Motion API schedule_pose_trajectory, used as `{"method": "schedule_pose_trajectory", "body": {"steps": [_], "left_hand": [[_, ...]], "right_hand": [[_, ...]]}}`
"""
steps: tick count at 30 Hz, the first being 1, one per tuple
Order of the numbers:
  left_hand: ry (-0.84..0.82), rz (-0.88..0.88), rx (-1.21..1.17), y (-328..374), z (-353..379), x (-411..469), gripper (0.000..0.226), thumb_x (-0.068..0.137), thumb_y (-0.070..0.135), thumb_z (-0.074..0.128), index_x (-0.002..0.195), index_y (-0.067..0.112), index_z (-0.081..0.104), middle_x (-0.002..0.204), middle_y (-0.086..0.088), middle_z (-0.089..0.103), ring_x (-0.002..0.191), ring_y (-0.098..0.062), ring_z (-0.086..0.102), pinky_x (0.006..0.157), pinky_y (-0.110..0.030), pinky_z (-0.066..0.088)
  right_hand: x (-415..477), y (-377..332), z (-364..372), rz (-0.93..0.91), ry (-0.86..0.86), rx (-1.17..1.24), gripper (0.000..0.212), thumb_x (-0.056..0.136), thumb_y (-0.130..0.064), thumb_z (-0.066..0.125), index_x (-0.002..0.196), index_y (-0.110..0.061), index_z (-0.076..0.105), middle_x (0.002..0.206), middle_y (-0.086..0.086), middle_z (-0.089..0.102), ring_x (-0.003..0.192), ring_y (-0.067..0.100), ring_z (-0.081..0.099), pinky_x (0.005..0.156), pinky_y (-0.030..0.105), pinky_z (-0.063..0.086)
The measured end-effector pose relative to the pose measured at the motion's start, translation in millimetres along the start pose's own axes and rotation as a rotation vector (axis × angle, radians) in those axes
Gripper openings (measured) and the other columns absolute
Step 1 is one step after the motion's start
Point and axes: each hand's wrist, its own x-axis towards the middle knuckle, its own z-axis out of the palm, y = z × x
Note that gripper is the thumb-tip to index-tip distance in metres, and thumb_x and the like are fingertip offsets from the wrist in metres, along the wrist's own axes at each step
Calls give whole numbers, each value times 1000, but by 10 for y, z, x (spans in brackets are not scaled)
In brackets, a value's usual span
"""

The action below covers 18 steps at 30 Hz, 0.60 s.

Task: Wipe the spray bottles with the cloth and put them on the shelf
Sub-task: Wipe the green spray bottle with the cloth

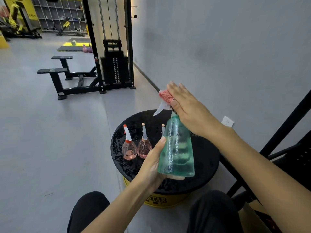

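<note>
A black cable weight-stack machine (114, 64) stands against the grey wall (218, 39), with a black padded bench (52, 70) beside it. Pink kettlebells (85, 48) sit beyond. A white wall socket (227, 121) is low on the wall.

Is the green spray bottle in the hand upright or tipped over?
Upright: the left hand grips the green spray bottle base down, white trigger head uppermost.

The yellow drum (158, 201) under the black top reads "STAR".

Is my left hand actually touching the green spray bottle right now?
Touching. The head view shows the left hand gripping the green spray bottle, thumb pressed on its side, palm under its base.
</note>
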Motion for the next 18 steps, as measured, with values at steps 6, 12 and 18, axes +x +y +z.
{"method": "schedule_pose_trajectory", "body": {"steps": [6, 12, 18], "left_hand": [[19, -27, -68, 48, -84, 16, 49, 82, 57, 40, 96, 28, 77, 94, -4, 75, 75, -18, 72, 51, -35, 59], [-10, -38, -45, 34, -42, -19, 46, 81, 61, 50, 105, 29, 72, 98, -6, 75, 76, -22, 73, 49, -35, 59], [-30, -25, -26, 23, -12, 1, 59, 76, 66, 52, 118, 25, 66, 103, -7, 73, 81, -22, 73, 51, -36, 60]], "right_hand": [[-270, -82, 111, -82, -68, 18, 51, 104, -37, 22, 153, -28, 13, 159, -19, 6, 144, -6, -7, 117, 17, -3], [-197, -29, 103, -68, -12, -17, 52, 104, -37, 20, 154, -25, 13, 161, -14, 7, 145, -2, -6, 117, 19, -4], [4, 5, 43, 7, 25, 26, 51, 105, -35, 22, 154, -25, 12, 161, -13, 6, 148, 4, -3, 122, 35, 5]]}}
